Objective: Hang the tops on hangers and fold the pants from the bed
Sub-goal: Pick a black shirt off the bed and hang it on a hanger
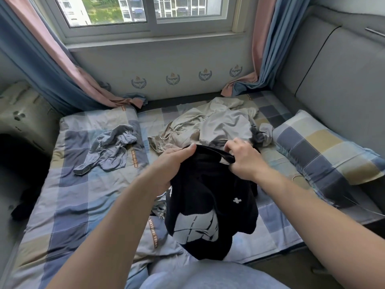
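Observation:
A black knit top [210, 197] with a white pattern and a small white cross hangs above the checked bed [68, 197]. My left hand [173, 161] grips its upper edge on the left, thumb on top. My right hand [243, 159] pinches the same edge on the right. Behind it lies a heap of beige and light grey clothes [210, 124] with drawstrings. A crumpled blue-grey garment [110, 149] lies apart on the left half of the bed. No hanger shows.
A checked pillow [331, 151] lies at the right against a grey padded headboard [333, 80]. Blue and pink curtains [62, 65] hang at both sides of the window and pool onto the bed's far edge. A dark item [23, 207] lies off the bed's left side.

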Demonstrator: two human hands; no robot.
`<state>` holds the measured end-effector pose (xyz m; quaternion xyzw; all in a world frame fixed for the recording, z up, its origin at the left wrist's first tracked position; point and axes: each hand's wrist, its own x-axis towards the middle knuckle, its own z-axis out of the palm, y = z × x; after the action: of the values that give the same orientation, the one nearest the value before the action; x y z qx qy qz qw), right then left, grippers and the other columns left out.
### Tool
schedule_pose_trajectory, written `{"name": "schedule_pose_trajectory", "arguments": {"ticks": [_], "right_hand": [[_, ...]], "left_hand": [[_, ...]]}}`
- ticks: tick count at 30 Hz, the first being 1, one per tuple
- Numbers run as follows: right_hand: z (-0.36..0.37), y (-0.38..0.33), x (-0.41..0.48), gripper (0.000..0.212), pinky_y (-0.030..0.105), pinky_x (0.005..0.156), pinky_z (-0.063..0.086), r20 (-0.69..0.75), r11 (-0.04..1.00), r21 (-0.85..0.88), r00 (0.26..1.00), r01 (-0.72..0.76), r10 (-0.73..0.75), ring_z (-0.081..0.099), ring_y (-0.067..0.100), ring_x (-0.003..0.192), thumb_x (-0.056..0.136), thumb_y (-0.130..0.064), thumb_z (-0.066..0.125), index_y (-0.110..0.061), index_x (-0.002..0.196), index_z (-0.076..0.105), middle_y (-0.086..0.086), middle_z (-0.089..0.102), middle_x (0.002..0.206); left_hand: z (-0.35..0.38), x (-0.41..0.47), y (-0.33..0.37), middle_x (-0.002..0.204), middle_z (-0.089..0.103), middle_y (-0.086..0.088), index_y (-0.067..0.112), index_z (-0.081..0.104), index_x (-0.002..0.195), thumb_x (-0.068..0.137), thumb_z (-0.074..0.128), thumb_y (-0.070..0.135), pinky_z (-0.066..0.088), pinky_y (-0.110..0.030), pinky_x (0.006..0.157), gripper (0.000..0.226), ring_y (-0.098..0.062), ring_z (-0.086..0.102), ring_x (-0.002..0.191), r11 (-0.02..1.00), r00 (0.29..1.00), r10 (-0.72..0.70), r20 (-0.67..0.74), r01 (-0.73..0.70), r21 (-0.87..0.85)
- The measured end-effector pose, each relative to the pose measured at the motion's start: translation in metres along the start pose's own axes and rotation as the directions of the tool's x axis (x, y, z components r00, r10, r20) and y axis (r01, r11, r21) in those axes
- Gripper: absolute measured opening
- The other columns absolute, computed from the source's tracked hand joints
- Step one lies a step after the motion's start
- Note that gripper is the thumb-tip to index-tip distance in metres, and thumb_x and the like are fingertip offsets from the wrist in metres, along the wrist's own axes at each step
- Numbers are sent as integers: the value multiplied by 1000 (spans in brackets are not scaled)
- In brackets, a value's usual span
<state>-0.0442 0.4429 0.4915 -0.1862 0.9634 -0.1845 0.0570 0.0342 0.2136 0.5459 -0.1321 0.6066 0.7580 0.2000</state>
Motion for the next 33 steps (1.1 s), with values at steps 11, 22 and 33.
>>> {"name": "schedule_pose_trajectory", "arguments": {"ticks": [11, 22, 33], "right_hand": [[-27, -26, -2, 15, 22, 63, 48, -43, 675, 737, 998, -5, 53, 61, 6, 66, 96, -11, 63, -10, 83, 72, 1, 67, 74], [-50, -53, 7, 8, 23, 74, 50, -165, 834, 498, 970, 238, -179, 66, 8, 76, 89, -14, 72, -19, 84, 76, -9, 71, 78], [-10, 31, 19, 29, 31, 69, 35, -164, 986, -112, 981, -121, 101, 49, 26, 104, 78, 2, 52, -22, 92, 59, -7, 45, 96]], "left_hand": [[-37, 3, -24, 103, 71, -1, 25, 66, 106, 81, 73, 59, 59, -36, 76, 43, -9, 70, 88, 797, 953, 210, -220, -36, 602], [-27, 35, -55, 88, 60, 4, 23, 58, 85, 85, 56, 0, 44, -32, 63, 23, -21, 57, 78, 499, 758, 588, -284, -64, 864], [-79, 53, -52, 79, 68, 8, 31, 67, 76, 72, 45, -2, 51, -29, 64, 39, -18, 64, 78, 587, 870, 300, -392, 156, 794]]}}
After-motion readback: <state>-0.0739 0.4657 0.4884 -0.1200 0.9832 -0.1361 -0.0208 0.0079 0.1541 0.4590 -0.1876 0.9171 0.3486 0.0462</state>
